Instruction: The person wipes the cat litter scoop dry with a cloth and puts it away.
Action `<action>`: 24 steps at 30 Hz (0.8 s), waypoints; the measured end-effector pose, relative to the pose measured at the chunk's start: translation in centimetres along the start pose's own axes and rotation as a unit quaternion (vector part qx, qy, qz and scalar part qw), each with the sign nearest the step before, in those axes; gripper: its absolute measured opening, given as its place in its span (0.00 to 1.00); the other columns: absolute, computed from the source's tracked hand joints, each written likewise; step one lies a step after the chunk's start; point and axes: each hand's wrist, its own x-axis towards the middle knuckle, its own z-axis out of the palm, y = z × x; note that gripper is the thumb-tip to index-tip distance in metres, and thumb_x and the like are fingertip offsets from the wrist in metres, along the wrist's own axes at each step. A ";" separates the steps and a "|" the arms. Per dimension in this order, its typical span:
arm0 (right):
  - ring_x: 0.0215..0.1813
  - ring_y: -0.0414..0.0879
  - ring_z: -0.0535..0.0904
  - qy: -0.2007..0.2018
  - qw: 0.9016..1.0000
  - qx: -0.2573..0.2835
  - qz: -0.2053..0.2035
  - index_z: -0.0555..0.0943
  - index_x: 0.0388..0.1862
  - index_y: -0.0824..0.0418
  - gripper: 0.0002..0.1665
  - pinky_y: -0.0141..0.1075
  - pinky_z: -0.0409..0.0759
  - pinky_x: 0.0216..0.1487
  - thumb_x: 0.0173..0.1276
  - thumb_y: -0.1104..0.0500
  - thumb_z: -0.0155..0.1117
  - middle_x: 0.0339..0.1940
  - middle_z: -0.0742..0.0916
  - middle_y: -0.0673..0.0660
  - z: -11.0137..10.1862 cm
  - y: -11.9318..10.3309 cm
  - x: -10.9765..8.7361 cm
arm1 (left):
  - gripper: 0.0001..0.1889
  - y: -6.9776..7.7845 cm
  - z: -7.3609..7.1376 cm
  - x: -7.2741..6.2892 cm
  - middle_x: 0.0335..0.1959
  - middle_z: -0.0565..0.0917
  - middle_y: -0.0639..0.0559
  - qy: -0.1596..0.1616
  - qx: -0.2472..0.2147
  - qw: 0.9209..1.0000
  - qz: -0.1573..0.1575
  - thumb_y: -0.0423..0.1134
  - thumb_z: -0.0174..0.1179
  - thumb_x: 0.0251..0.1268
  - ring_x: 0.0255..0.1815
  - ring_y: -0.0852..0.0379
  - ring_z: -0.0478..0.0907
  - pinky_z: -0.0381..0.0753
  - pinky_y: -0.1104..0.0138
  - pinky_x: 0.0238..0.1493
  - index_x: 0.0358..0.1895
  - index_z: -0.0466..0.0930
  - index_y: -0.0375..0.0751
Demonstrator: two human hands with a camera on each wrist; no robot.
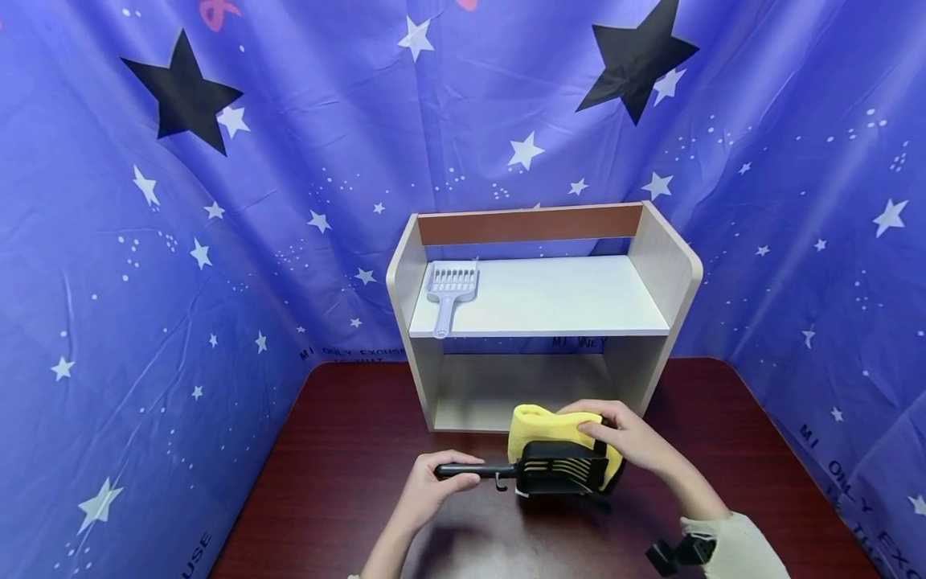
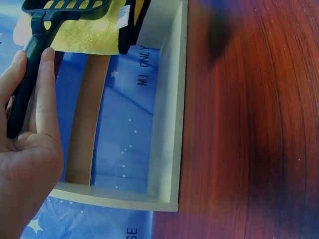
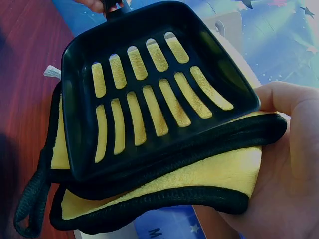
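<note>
My left hand grips the handle of a black slotted litter scoop, held sideways over the table with its pan to the right. A folded yellow cloth with black edging lies against the back of the pan, and its yellow shows through the slots. My right hand pinches the cloth at its right side, by the far end of the pan. In the right wrist view, a black loop and a small white tag stick out from the cloth.
Behind my hands stands a two-level shelf unit on the dark red table. A pale lilac slotted scoop lies at the left of its white upper shelf. Blue star-patterned fabric hangs around the table.
</note>
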 end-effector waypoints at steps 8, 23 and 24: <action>0.34 0.30 0.74 -0.021 1.000 0.013 -0.003 0.82 0.56 0.63 0.16 0.30 0.78 0.30 0.75 0.68 0.52 0.45 0.86 0.43 0.5 -0.1 0.3 | 0.11 -0.1 0.1 -0.1 0.40 0.90 0.41 0.001 -0.003 1.000 0.001 0.32 0.70 0.59 0.36 0.68 0.83 0.84 0.74 0.38 0.45 0.87 0.33; 0.37 0.28 0.74 -0.028 0.999 0.016 -0.010 0.81 0.56 0.64 0.16 0.29 0.78 0.31 0.75 0.70 0.51 0.44 0.85 0.42 0.3 0.2 0.2 | 0.12 0.0 -0.2 -0.2 0.38 0.89 0.37 0.009 -0.010 1.000 0.008 0.31 0.69 0.59 0.35 0.68 0.84 0.86 0.72 0.39 0.45 0.86 0.30; 0.37 0.29 0.75 -0.028 0.999 0.016 -0.010 0.81 0.56 0.64 0.17 0.29 0.79 0.31 0.75 0.70 0.51 0.45 0.85 0.42 0.3 0.2 0.2 | 0.12 0.0 -0.2 -0.2 0.38 0.89 0.36 0.010 -0.010 1.000 0.008 0.31 0.69 0.59 0.35 0.67 0.84 0.86 0.72 0.40 0.45 0.86 0.30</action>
